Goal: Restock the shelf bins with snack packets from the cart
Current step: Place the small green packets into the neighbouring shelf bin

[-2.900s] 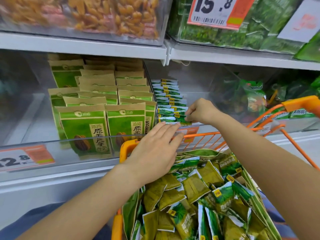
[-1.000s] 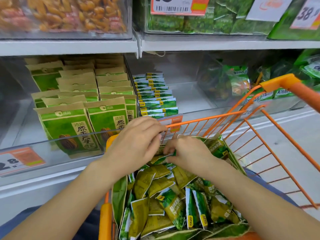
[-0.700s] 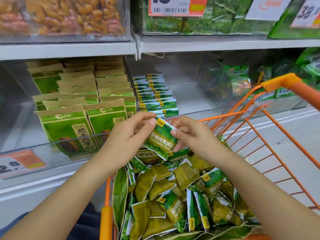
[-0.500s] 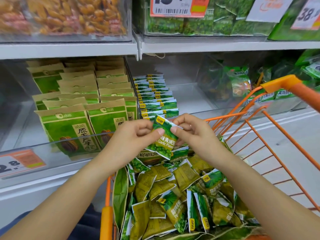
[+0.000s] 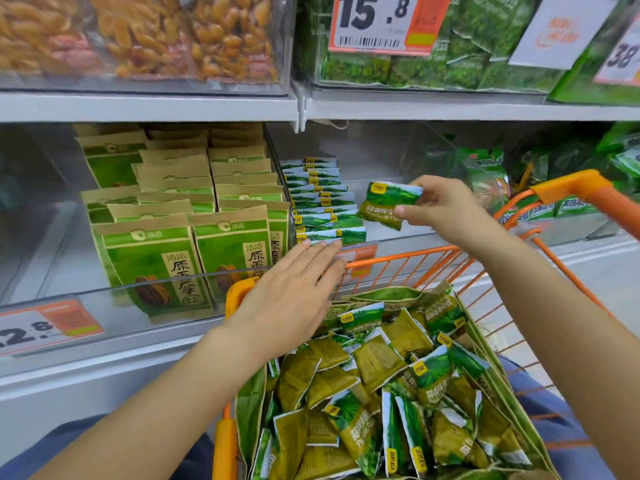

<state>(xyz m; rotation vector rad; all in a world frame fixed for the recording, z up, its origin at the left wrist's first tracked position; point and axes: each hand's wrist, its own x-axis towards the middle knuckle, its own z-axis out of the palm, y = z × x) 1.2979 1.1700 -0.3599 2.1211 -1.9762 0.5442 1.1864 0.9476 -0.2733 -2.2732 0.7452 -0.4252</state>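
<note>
My right hand (image 5: 446,211) pinches a small green snack packet (image 5: 386,202) and holds it over the clear shelf bin (image 5: 408,233), just right of a standing row of the same packets (image 5: 320,199). My left hand (image 5: 291,299) is flat with straight fingers, and its fingertips touch the front packet of that row at the bin's front edge. Below the hands, the orange wire cart (image 5: 568,188) holds a bag with several green and olive snack packets (image 5: 388,386).
Kraft-and-green seed bags (image 5: 156,258) fill the bin to the left behind a clear front panel. The shelf above (image 5: 149,105) carries bins of orange snacks and green packs with price tags (image 5: 384,24). More green packets sit in the bin at the far right (image 5: 485,174).
Both hands lifted one green packet out of the cart. My right hand then carried it up over the shelf bin, while my left hand let go and reached flat to the packet row.
</note>
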